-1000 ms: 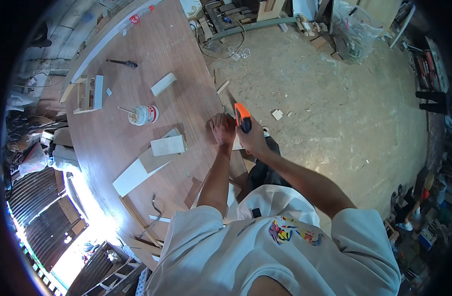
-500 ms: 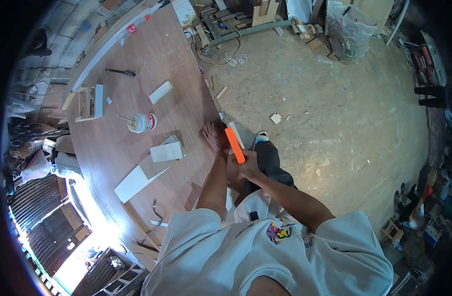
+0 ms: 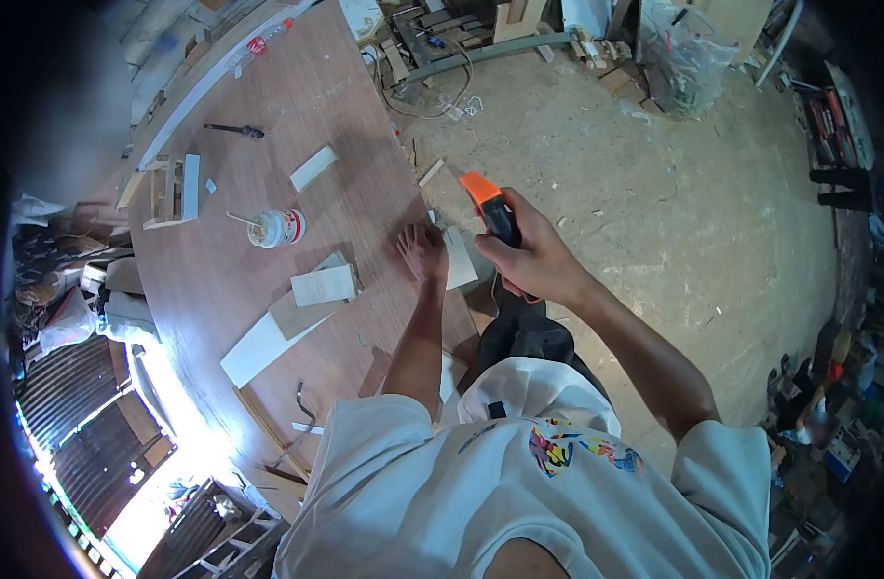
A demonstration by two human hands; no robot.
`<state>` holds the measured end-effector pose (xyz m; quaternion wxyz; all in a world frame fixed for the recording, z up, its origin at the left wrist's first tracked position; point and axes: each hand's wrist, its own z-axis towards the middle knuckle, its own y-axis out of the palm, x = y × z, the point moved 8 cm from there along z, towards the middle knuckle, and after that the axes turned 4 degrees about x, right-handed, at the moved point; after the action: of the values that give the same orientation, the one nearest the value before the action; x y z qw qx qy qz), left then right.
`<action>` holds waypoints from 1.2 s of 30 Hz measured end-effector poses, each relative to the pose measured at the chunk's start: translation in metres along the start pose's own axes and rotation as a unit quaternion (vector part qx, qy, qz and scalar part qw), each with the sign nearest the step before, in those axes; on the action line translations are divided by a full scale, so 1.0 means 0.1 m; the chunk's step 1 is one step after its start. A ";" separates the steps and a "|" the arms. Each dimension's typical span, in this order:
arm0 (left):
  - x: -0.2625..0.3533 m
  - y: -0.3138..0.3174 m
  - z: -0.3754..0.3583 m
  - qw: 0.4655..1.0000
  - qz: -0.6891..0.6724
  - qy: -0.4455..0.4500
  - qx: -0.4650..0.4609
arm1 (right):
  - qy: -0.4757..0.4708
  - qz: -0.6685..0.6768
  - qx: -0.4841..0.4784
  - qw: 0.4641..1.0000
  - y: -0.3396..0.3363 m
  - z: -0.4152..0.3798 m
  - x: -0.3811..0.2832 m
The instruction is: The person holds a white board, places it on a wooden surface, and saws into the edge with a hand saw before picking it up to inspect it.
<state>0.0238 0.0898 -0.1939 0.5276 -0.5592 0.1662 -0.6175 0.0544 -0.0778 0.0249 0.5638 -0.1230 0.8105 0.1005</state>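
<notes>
My right hand (image 3: 533, 246) is closed around the black and orange handle of a hand saw (image 3: 482, 189), raised over the floor beside the table. Its blade points away and hardly shows. My left hand (image 3: 424, 253) lies flat with fingers spread at the table's right edge. Against it is a white board (image 3: 460, 259) that sticks out past the edge; my hand covers part of it. To the left, several white board pieces lie on the table, among them a small block (image 3: 324, 287) and a longer piece (image 3: 268, 352).
The brown table (image 3: 355, 116) carries a jar with a stick (image 3: 278, 229), a white block (image 3: 313, 168), a dark tool (image 3: 234, 130), a small wooden frame (image 3: 176, 193) and a plastic bottle (image 3: 260, 46). Scraps and a clear bag (image 3: 688, 63) lie on the floor (image 3: 654, 261).
My right hand has lifted the saw up and to the right, away from the table edge. More of the white board now shows. My left hand has hardly moved.
</notes>
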 end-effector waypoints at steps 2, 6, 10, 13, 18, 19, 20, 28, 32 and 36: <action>-0.02 0.02 0.01 1.000 -0.005 0.001 -0.003 | 0.077 0.047 -0.009 0.996 0.03 -0.04 -0.07; -0.07 0.04 -0.02 0.999 -0.003 0.031 0.027 | 0.130 0.091 -0.033 0.987 0.14 -0.04 -0.02; -0.09 0.07 -0.02 0.999 -0.016 0.030 0.016 | 0.138 0.097 -0.032 0.985 0.25 -0.05 -0.01; 0.00 -0.01 0.01 0.999 0.003 0.022 0.036 | 0.129 0.075 -0.035 0.988 0.30 -0.06 -0.06; 0.07 -0.08 0.01 0.998 -0.011 0.038 0.057 | 0.114 0.085 -0.036 0.989 0.35 -0.10 -0.11; 0.08 -0.13 0.01 0.996 -0.026 0.040 0.077 | 0.108 0.086 -0.039 0.990 0.37 -0.09 -0.11; 0.07 -0.12 0.00 0.996 -0.026 0.040 0.077 | 0.108 0.086 -0.039 0.990 0.38 -0.09 -0.10; -0.27 0.23 -0.10 0.998 -0.069 0.005 0.010 | 0.136 0.095 -0.022 0.986 0.41 -0.11 -0.06; -0.31 0.32 -0.10 0.996 -0.088 -0.007 -0.029 | 0.191 0.196 -0.006 0.962 0.43 -0.06 0.02; -0.10 0.11 -0.08 0.999 -0.045 -0.005 0.013 | 0.191 0.178 0.003 0.965 0.44 0.01 -0.03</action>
<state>0.0202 0.0910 -0.2100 0.5074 -0.5623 0.1304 -0.6399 0.0429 -0.0352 0.0287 0.3717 0.0078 0.9124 0.1713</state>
